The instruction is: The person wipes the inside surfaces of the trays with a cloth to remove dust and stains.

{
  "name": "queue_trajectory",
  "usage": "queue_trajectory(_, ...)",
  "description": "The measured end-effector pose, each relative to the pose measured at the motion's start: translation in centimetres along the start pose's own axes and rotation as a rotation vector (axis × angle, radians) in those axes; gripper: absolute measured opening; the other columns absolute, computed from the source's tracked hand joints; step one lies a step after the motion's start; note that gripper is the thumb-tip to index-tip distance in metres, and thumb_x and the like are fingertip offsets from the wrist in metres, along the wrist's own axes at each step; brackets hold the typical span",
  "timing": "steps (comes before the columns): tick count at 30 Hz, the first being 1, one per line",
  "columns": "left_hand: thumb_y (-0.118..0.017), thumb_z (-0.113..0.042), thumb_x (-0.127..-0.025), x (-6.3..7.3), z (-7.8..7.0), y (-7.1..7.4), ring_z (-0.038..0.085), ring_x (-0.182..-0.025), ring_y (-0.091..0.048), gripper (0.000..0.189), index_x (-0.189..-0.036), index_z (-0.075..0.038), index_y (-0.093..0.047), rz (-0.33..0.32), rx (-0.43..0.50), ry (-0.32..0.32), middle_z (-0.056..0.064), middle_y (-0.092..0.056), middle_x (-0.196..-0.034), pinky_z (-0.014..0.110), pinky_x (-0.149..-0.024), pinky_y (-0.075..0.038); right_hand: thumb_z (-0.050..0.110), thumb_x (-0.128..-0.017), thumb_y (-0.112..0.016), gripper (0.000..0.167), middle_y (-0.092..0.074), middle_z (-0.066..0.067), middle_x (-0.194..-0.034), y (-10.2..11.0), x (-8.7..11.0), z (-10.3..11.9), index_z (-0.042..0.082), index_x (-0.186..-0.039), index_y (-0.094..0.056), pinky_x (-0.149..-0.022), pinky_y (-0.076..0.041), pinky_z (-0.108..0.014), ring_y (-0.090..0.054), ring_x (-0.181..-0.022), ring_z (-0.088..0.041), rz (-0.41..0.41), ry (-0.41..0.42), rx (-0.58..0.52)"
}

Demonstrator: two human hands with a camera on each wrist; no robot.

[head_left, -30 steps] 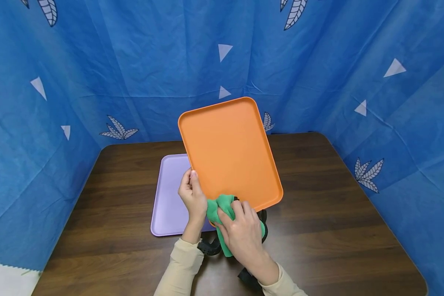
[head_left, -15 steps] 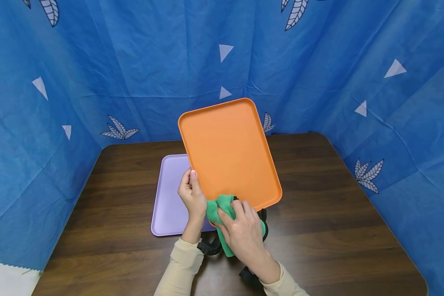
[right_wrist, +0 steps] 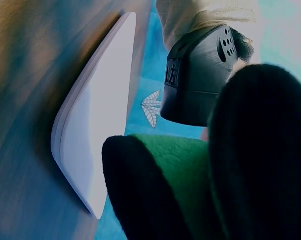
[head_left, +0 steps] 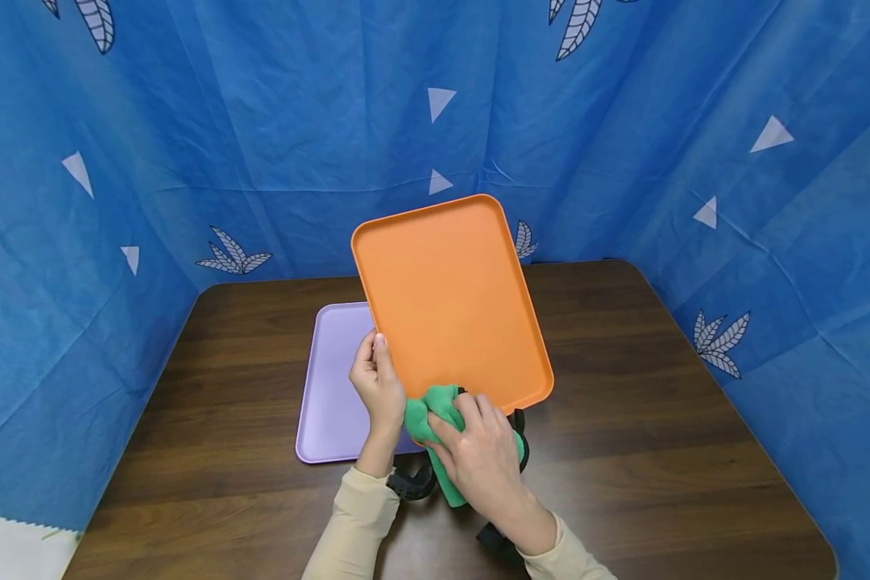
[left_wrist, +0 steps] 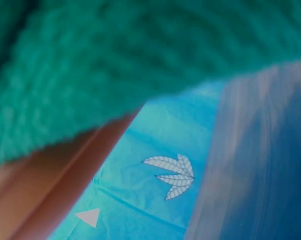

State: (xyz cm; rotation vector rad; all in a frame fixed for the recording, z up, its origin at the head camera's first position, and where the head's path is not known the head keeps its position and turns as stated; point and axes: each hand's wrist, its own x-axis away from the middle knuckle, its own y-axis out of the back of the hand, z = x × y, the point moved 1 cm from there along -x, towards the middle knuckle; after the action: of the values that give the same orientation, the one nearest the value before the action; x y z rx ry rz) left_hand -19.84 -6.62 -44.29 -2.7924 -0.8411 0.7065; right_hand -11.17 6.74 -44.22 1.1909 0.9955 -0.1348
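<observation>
An orange tray (head_left: 453,298) is held up at a tilt above the table, its inner face toward the head camera. My left hand (head_left: 379,391) grips its left edge near the lower corner, thumb on the front. Bunched in my right hand (head_left: 482,455), a green cloth (head_left: 438,403) lies against the tray's lower edge and covers the lower left corner. In the left wrist view the cloth (left_wrist: 115,65) fills the top, hiding most of the tray's edge. Dark finger shapes flank the cloth (right_wrist: 178,165) in the right wrist view.
Flat on the brown table (head_left: 645,419), a lilac tray (head_left: 333,387) lies behind the left hand, partly covered by the orange tray. A blue curtain (head_left: 297,121) hangs round the table's back and sides. A black wrist camera (right_wrist: 200,75) sits on the left wrist.
My right hand and the cloth have shifted slightly right and down. The orange tray's top edge has dipped a little. The left hand's grip looks the same.
</observation>
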Motion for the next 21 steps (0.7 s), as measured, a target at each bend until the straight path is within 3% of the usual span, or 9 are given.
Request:
queue_trajectory(6,-0.047,-0.006,-0.101,0.1,-0.1,-0.1,0.002,-0.056,-0.039,0.027,-0.1,0.014,-0.066,-0.003,-0.009,-0.009,-0.006,-0.042,-0.062,0.015,-0.051,-0.034,0.034,-0.075,-0.08,0.026,-0.054,-0.007,-0.089,0.1,0.3,-0.4,0.023,-0.099,-0.078,-0.054,-0.04,-0.027,-0.047,-0.073,-0.021,0.0,-0.036,-0.022)
queue_trajectory(13,-0.046,-0.003,-0.101,0.0,-0.1,-0.2,0.002,-0.053,-0.036,0.028,-0.088,0.016,-0.063,-0.002,-0.022,-0.016,-0.004,-0.036,-0.059,0.014,-0.05,-0.03,0.031,-0.068,-0.087,0.035,-0.056,-0.007,-0.092,0.3,0.7,-1.2,0.025,-0.102,-0.078,-0.061,-0.045,-0.032,-0.049,-0.075,-0.022,0.003,-0.083,-0.014)
queue_trajectory(21,-0.045,0.0,-0.1,-0.1,-0.3,-0.2,0.002,-0.058,-0.042,0.026,-0.091,0.016,-0.063,-0.012,-0.032,-0.013,-0.003,-0.042,-0.062,0.015,-0.053,-0.035,0.029,-0.064,-0.09,0.04,-0.059,-0.01,-0.092,0.8,1.1,-3.0,0.023,-0.102,-0.078,-0.064,-0.048,-0.037,-0.052,-0.078,-0.025,-0.03,-0.13,-0.005)
